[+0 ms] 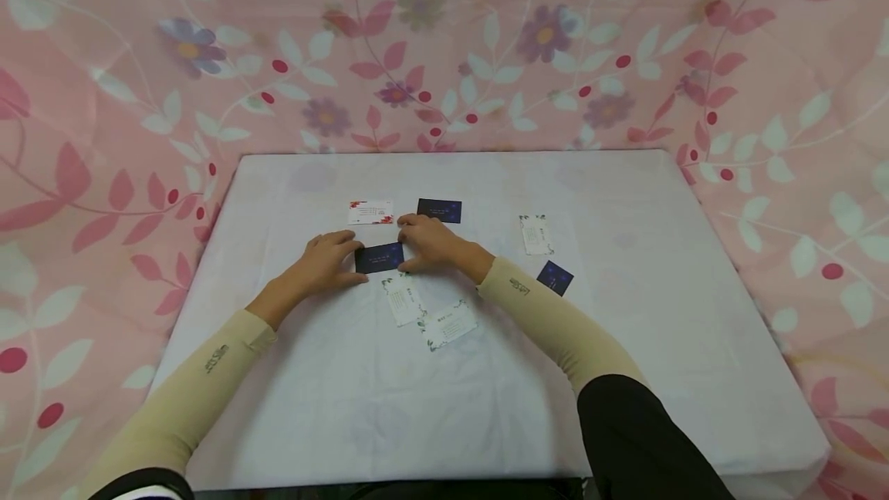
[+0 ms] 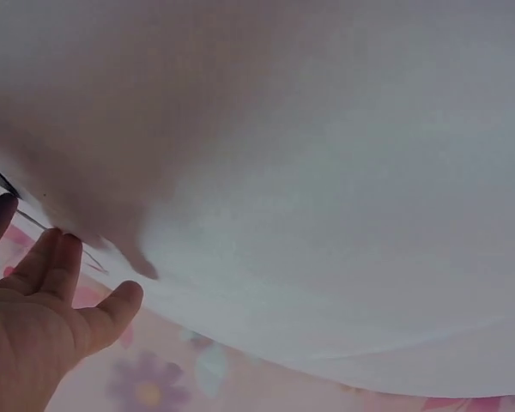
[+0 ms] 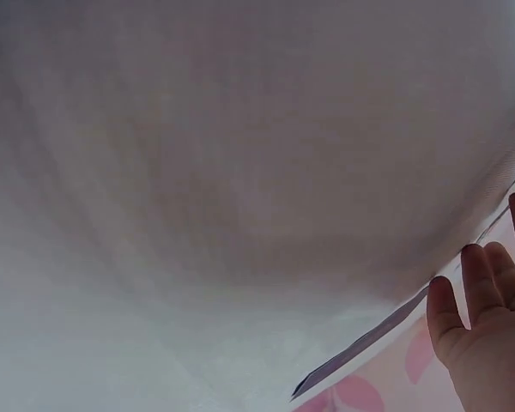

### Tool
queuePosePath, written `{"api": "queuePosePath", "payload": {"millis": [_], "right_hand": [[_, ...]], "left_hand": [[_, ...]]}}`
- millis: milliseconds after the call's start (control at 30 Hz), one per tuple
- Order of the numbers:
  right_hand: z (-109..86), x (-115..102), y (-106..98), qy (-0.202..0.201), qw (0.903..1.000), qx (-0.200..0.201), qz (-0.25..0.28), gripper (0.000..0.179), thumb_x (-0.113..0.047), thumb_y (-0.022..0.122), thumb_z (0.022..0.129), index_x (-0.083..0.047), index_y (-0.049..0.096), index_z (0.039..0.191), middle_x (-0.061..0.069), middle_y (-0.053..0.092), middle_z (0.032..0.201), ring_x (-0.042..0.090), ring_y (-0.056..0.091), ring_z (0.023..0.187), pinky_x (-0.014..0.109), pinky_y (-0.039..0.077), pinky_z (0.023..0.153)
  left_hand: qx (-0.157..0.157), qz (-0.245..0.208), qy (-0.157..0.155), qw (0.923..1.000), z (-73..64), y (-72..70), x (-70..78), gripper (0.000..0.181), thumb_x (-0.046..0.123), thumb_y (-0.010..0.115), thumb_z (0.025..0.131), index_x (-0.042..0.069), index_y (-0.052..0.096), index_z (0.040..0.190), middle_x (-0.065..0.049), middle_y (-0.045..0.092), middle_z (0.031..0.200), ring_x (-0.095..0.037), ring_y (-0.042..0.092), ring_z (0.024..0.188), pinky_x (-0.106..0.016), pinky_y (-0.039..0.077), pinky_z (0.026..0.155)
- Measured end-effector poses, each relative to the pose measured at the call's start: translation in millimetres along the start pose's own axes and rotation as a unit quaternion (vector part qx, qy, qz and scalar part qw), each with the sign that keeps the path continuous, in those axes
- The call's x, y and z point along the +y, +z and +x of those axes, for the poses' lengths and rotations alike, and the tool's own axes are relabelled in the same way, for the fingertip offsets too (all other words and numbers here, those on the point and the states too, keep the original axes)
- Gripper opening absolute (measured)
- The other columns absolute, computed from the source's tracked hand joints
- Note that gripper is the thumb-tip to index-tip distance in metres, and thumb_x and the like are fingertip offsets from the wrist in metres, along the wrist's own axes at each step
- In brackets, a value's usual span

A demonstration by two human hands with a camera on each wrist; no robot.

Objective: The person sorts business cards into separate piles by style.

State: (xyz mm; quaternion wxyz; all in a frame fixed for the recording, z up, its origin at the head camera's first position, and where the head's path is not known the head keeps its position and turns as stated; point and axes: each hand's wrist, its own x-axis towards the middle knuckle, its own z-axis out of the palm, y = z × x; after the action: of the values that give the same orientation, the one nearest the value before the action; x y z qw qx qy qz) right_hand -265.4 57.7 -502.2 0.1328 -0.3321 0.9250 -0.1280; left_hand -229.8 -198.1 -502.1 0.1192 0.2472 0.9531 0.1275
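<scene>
A dark blue card point(image 1: 379, 258) lies flat on the white-covered table between the two hands. At its left end, the left hand point(image 1: 321, 262) touches the edge, index finger near the upper corner and thumb near the lower one. The right hand point(image 1: 436, 244) is at the card's right end, thumb by the lower corner. In the left wrist view, the left hand point(image 2: 43, 318) shows loosely extended, spread fingers. The right wrist view shows the right hand point(image 3: 489, 318) with fingers likewise extended; the blue card's contact points are hard to make out there.
Behind the hands lie a white card with red flowers point(image 1: 371, 213) and another dark blue card point(image 1: 440, 211). Leaf-bordered white cards point(image 1: 403, 301) point(image 1: 448, 326) overlap in front. To the right are a leaf-bordered card point(image 1: 535, 234) and a tilted blue card point(image 1: 555, 278), beside the right sleeve.
</scene>
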Motion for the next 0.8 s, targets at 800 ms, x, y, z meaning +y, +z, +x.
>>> {"api": "queuePosePath", "payload": {"millis": [800], "right_hand": [[-14.3,8.6,-5.5,0.012,0.9991,0.03,0.026,0.058,-0.054,0.07,0.084,-0.013,0.062,0.125,0.004,0.048,0.149,0.02,0.039,0.142,0.045,0.029,0.118]], "left_hand": [[0.038,-0.024,0.045,0.998,11.1,-11.0,-4.4,0.069,0.044,0.08,0.08,0.002,0.06,0.132,-0.022,0.054,0.139,-0.04,0.044,0.134,-0.063,0.03,0.109]]}}
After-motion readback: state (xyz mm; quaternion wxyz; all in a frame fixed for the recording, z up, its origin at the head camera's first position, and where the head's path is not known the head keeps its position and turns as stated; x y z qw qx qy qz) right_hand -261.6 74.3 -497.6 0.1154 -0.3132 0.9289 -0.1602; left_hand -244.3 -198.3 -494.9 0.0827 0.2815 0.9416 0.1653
